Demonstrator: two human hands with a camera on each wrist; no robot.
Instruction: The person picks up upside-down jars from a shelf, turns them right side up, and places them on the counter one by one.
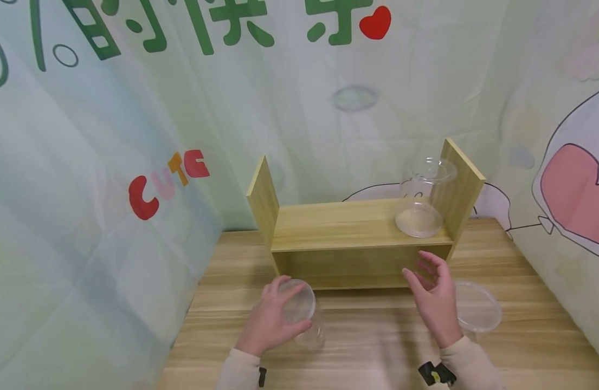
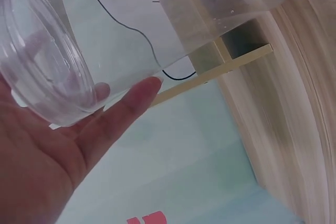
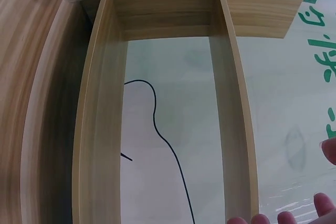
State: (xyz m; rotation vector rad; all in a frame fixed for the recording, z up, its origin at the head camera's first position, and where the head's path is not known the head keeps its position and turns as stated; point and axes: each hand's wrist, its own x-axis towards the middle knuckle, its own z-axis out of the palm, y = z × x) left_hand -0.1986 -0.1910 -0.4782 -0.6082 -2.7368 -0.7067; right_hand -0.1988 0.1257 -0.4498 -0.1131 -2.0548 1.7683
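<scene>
My left hand (image 1: 272, 319) grips a clear plastic jar (image 1: 315, 331) around its lidded top, just in front of the shelf's left end. In the left wrist view the fingers lie against the jar's ridged rim (image 2: 50, 56), and the jar looks see-through with nothing inside. My right hand (image 1: 437, 303) hovers before the shelf's right end, fingers spread and slightly bent, holding nothing. Only its fingertips (image 3: 321, 203) show in the right wrist view. Another clear jar (image 1: 418, 216) stands on the upper board of the wooden shelf (image 1: 338, 225), by the right side panel.
Beside my right wrist, a third clear container with a round lid (image 1: 478, 307) stands on the wood-grain table (image 1: 358, 336), partly hidden by the hand. The shelf has a lower opening and upright side panels. A printed cloth (image 1: 299, 119) hangs behind and along both sides.
</scene>
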